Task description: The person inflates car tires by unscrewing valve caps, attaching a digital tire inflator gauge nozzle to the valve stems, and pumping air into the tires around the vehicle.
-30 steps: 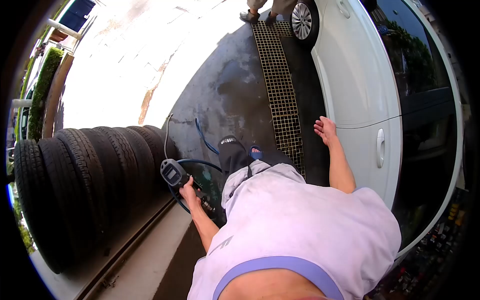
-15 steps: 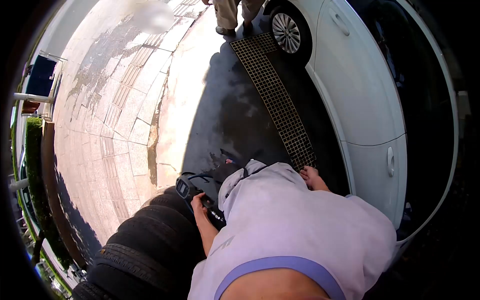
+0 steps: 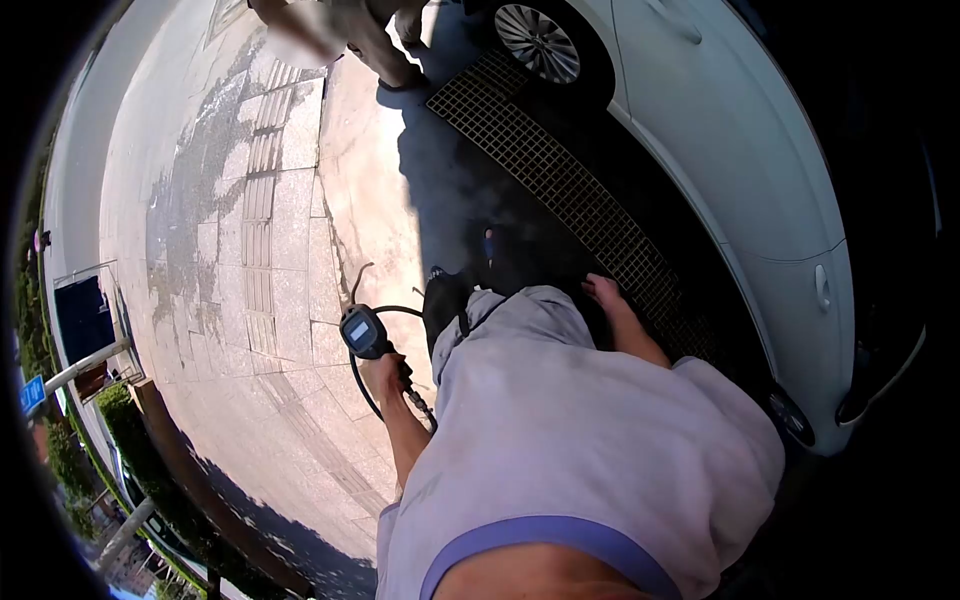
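My left hand (image 3: 383, 374) is wrapped round the handle of a dark tire inflator gauge (image 3: 363, 331) with a small lit display. A dark hose loops from the gauge, and a metal fitting hangs below my fingers. My right hand (image 3: 602, 291) hangs low at my side, beside the yellowish floor grating (image 3: 560, 178); its fingers are partly spread and nothing shows in them. Right of that hand stands a white car (image 3: 720, 130), not touched by it.
Another person's legs (image 3: 368, 45) stand at the top, near the car's wheel (image 3: 538, 44). Sunlit paving (image 3: 220, 300) lies to the left. A hedge (image 3: 150, 450) with a brown border and a blue sign (image 3: 33, 394) are at the far left.
My view has turned and moved forward; the stacked tires have left it. The gauge stays in my left hand. The other person appears nearer and farther left. My right hand has dropped from its raised position.
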